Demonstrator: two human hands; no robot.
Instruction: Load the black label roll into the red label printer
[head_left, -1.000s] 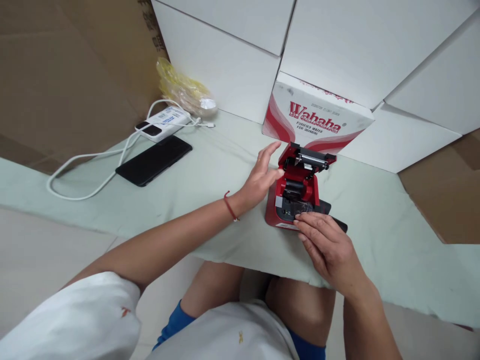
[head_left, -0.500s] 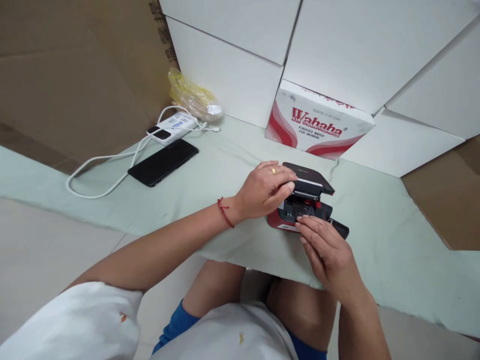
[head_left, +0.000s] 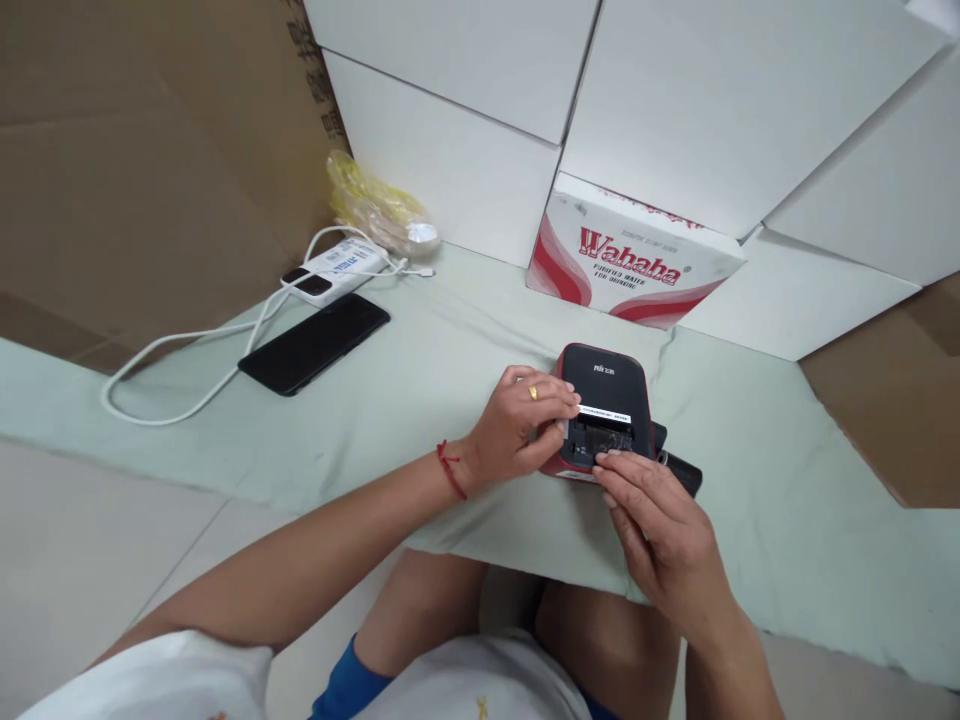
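A small black-and-red device that looks like a label printer (head_left: 606, 385) sits on the cloth in front of me, its top cover lying down. A white strip with small print (head_left: 606, 414) crosses the cover's near edge, and a dark recess shows in front of it. My left hand (head_left: 517, 425) grips the left side of the printer, fingertips on the cover. At its near right corner, my right hand (head_left: 667, 515) holds the front edge with fingers together. A black object (head_left: 684, 475) sticks out at the right, partly hidden by that hand.
A Wahaha carton (head_left: 634, 255) leans against the white wall panels. To the left lie a black phone (head_left: 315, 343), a white power strip (head_left: 334, 272) with a looped white cable (head_left: 169, 345), and a plastic bag (head_left: 382, 210). Cardboard (head_left: 892, 400) stands on the right.
The printer's raised cover has come down flat, with my left hand on it moving down. My right hand stays at the front edge. The view has shifted slightly.
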